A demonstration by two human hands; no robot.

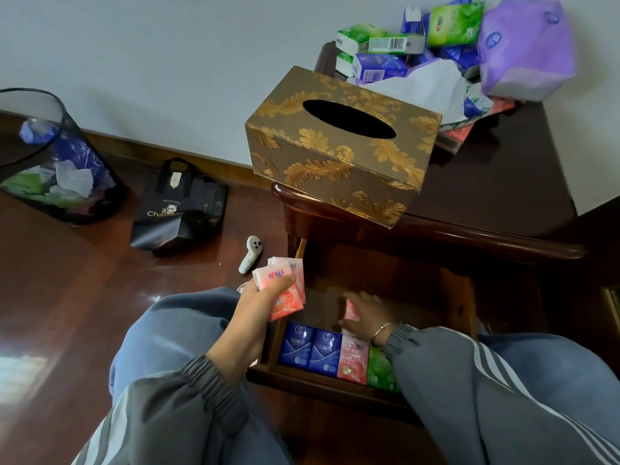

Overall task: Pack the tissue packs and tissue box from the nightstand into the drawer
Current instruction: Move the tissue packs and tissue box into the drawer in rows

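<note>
A gold-patterned tissue box (339, 146) stands on the front left corner of the dark nightstand (496, 196), overhanging its edge. Behind it lies a heap of green, blue and pink tissue packs (379, 52) and a large purple pack (523, 48). Below, the drawer (459, 297) is pulled out; blue, pink and green packs (335, 355) stand in a row along its front. My left hand (265, 297) holds a few pink packs (288, 290) over the drawer's left edge. My right hand (365, 313) is inside the drawer, gripping one pink pack (350, 310).
A black mesh bin (50, 156) with wrappers stands on the wooden floor at left. A black shopping bag (181, 209) and a small white controller (250, 255) lie beside the nightstand. My knees fill the bottom of the view.
</note>
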